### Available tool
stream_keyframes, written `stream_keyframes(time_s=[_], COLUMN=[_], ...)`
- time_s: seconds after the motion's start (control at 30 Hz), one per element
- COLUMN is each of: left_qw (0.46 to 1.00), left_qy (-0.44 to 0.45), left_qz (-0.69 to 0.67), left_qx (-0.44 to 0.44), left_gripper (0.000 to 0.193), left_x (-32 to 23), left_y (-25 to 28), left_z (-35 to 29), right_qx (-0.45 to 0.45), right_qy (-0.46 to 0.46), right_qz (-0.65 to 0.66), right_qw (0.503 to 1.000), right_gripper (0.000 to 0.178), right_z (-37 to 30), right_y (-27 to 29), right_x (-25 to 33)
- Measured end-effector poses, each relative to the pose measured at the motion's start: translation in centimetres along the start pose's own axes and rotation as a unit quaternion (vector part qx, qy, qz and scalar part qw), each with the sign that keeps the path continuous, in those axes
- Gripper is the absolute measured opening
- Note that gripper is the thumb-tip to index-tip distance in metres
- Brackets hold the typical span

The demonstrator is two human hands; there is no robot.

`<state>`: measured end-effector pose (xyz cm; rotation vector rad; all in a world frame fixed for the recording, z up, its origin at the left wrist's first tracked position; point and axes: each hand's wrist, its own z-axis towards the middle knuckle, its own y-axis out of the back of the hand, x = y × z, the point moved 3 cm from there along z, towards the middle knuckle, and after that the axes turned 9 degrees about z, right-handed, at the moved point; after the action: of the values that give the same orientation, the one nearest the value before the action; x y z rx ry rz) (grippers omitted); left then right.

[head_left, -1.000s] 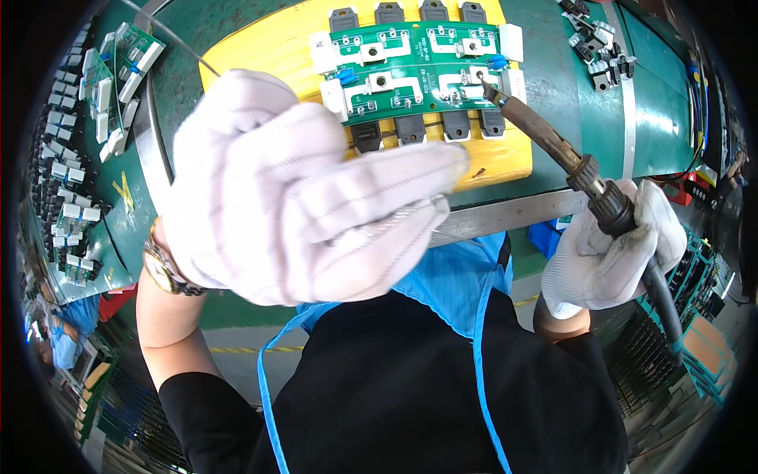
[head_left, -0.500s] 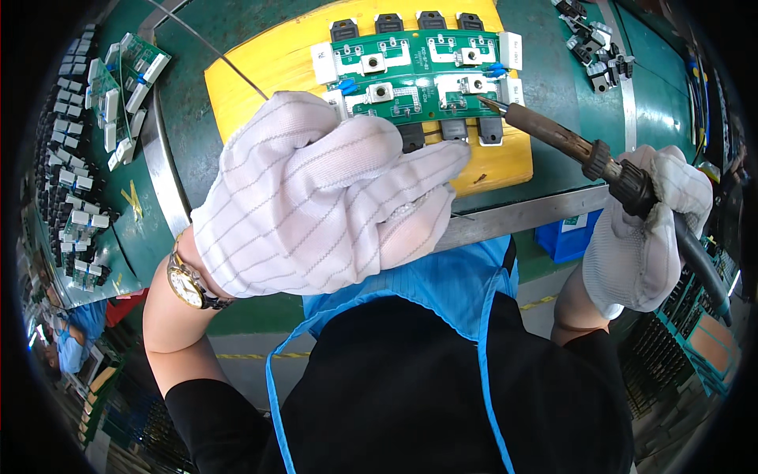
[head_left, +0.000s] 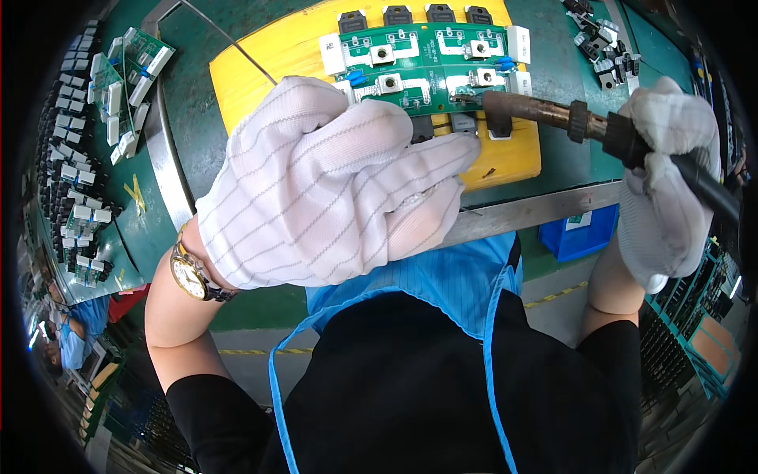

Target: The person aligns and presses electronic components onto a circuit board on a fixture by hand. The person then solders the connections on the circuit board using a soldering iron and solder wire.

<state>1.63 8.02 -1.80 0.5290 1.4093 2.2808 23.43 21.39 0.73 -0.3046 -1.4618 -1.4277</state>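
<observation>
At the board (head_left: 429, 69), soldering iron (head_left: 579, 122) flatter

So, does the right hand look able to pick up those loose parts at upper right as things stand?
Probably not: the right hand is holding the soldering iron. Otherwise, the way to the loose parts looks free.

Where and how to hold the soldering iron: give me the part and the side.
Grip the soldering iron by its dark handle, coming from the right, where the right hand holds it. Its brown barrel, probably hot, points left toward the green board, so the handle end seems safer.
</observation>
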Motion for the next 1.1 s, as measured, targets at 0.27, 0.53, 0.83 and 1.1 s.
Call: stream_keyframes(time_s=[0.27,0.53,0.83,1.1], left_qw=[1.000,1.000,0.999,1.000], left_qy=[-0.016,0.015,0.018,-0.003], left_qz=[0.003,-0.007,-0.004,-0.018], left_qx=[-0.008,-0.023,-0.030,-0.025], left_gripper=[0.040,0.037,0.038,0.038], left_x=[0.0,-0.3,-0.2,0.2], left_y=[-0.2,-0.3,-0.4,-0.3], left_z=[-0.1,-0.1,-0.1,0.1], right_qx=[0.094,0.128,0.054,-0.080], right_qy=[0.152,0.083,0.273,0.267], right_qz=[-0.080,-0.055,-0.348,-0.671], right_qw=[0.981,0.987,0.895,0.687], right_gripper=[0.021,0.033,0.029,0.035], right_z=[3.8,5.3,3.0,3.5], right_y=[4.5,5.3,5.6,11.8], right_x=[-5.5,-6.5,-3.0,-11.1])
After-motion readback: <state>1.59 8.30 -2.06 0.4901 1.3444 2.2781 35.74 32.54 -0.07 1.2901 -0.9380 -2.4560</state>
